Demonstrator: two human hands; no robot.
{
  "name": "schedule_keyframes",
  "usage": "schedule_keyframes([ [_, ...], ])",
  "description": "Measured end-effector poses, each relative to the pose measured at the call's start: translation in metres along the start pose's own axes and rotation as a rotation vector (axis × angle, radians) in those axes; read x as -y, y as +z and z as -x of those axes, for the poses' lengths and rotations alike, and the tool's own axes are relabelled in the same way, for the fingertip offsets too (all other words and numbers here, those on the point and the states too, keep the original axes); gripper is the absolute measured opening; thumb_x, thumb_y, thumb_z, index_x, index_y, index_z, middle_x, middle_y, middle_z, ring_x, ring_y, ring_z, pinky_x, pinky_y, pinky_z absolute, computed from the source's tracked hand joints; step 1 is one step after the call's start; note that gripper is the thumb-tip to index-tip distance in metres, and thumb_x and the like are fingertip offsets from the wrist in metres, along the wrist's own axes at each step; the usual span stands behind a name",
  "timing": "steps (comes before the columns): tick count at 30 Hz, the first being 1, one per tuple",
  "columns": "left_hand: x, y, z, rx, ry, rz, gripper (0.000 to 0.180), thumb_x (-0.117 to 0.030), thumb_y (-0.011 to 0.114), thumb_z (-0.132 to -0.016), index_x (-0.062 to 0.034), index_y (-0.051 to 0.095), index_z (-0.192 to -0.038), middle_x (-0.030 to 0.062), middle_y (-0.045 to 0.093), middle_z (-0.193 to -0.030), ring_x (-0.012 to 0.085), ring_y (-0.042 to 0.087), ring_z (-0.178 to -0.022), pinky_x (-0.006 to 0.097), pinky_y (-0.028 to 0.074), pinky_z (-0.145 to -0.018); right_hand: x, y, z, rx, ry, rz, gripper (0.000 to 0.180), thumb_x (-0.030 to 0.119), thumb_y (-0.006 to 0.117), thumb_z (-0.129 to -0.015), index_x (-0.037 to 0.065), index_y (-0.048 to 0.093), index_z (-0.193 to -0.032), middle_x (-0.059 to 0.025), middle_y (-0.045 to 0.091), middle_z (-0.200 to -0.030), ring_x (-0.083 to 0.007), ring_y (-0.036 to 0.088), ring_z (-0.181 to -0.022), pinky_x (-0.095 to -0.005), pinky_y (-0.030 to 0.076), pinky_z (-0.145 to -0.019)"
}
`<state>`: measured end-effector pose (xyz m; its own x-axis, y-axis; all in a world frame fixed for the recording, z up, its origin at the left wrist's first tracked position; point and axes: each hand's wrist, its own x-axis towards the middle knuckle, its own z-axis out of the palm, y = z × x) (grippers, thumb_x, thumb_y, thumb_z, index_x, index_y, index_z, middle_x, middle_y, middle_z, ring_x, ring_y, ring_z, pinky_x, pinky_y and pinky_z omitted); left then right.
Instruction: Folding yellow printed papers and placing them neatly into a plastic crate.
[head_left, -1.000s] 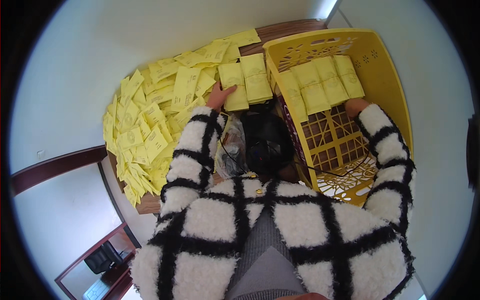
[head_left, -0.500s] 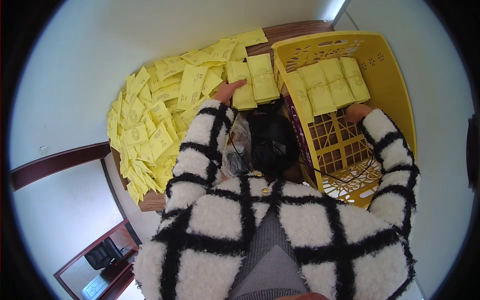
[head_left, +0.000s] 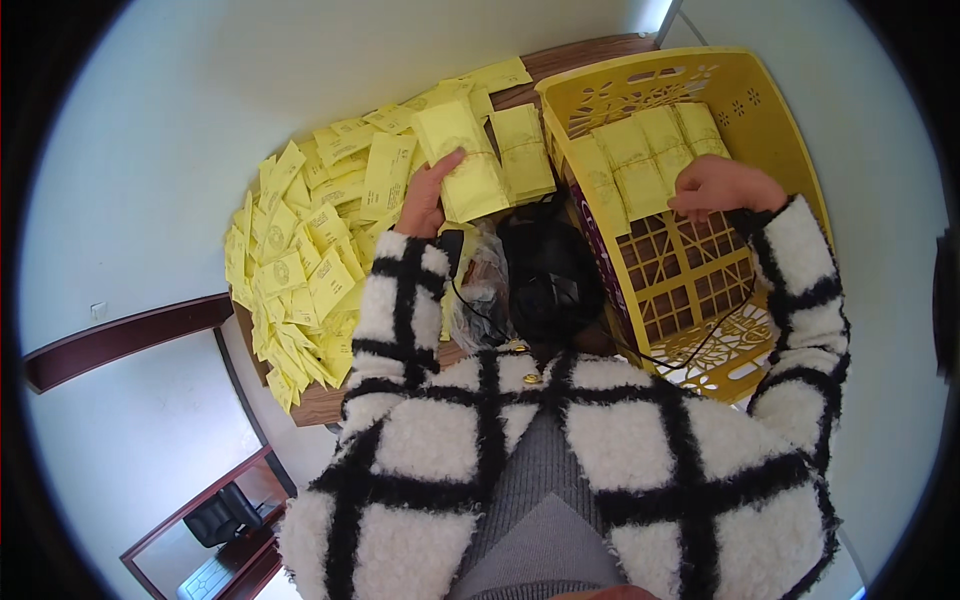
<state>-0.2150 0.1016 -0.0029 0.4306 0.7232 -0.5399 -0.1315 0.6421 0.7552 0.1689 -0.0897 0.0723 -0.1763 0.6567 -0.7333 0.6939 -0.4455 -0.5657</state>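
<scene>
Gripping a stack of yellow packets (head_left: 470, 170) in the left hand (head_left: 425, 200), above the table's (head_left: 320, 400) far edge.
Right hand (head_left: 720, 185), fingers curled loosely, rests on packet rows (head_left: 650, 160) inside the yellow basket (head_left: 770, 110); loose packet pile (head_left: 300, 270) spreads left.

Left hand (head_left: 425, 205) reaching toward 11 o'clock, fingers gripping, thumb up. Right hand (head_left: 722, 186) hanging at 1 o'clock, palm down, fingers curling loosely. Both forearms extending forward, elbows bending outward.
</scene>
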Motion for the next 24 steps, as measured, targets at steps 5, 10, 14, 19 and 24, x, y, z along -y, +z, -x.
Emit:
schedule_keyframes([
  [5,-0.022,0.041,0.073,0.124,0.125,0.049,0.043,-0.015,0.065,-0.094,0.0025,0.051,-0.131,0.0137,0.063,-0.122,0.024,0.066,-0.106,0.037,0.056,-0.091,0.05,0.016,0.032,-0.225,-0.468,-0.235,0.027,0.022,0.061,-0.096,-0.001,0.068,-0.108,-0.0038,0.069,-0.088,-0.0096,0.064,-0.078,-0.0261,0.052,-0.074],
  [10,-0.028,0.126,0.148,0.245,0.334,-0.01,0.043,-0.017,0.062,-0.097,0.0033,0.049,-0.132,0.0131,0.063,-0.121,0.0226,0.065,-0.106,0.035,0.055,-0.091,0.102,0.052,0.05,-0.332,-0.652,-0.437,0.056,0.027,0.063,-0.097,0.002,0.043,-0.142,-0.0107,0.059,-0.124,-0.0143,0.058,-0.109,-0.0274,0.049,-0.091],
  [14,-0.013,0.178,0.183,0.314,0.394,-0.143,0.043,-0.021,0.059,-0.1,0.0026,0.047,-0.134,0.013,0.061,-0.123,0.0196,0.064,-0.106,0.033,0.054,-0.089,0.122,0.067,0.075,-0.407,-0.685,-0.556,0.063,0.029,0.066,-0.094,0.002,0.039,-0.145,-0.0129,0.056,-0.13,-0.0167,0.055,-0.117,-0.0292,0.047,-0.097],
  [19,0.01,0.203,0.197,0.421,0.417,-0.232,0.051,-0.039,0.041,-0.107,0.0019,0.046,-0.137,0.0137,0.055,-0.132,0.0213,0.056,-0.12,0.035,0.046,-0.102,0.106,0.077,0.095,-0.313,-0.85,-0.901,0.069,0.028,0.074,-0.088,-0.003,0.041,-0.14,-0.0151,0.06,-0.125,-0.0185,0.064,-0.107,-0.0288,0.054,-0.089],
  [24,0.015,0.194,0.187,0.539,0.54,-0.455,0.055,-0.041,0.034,-0.108,0.0027,0.047,-0.139,0.0141,0.051,-0.139,0.0227,0.048,-0.128,0.038,0.037,-0.111,0.055,0.063,0.121,-0.285,-0.796,-1.05,0.054,0.015,0.068,-0.09,0.0,0.046,-0.137,-0.0116,0.062,-0.123,-0.0175,0.065,-0.106,-0.0301,0.056,-0.09],
])
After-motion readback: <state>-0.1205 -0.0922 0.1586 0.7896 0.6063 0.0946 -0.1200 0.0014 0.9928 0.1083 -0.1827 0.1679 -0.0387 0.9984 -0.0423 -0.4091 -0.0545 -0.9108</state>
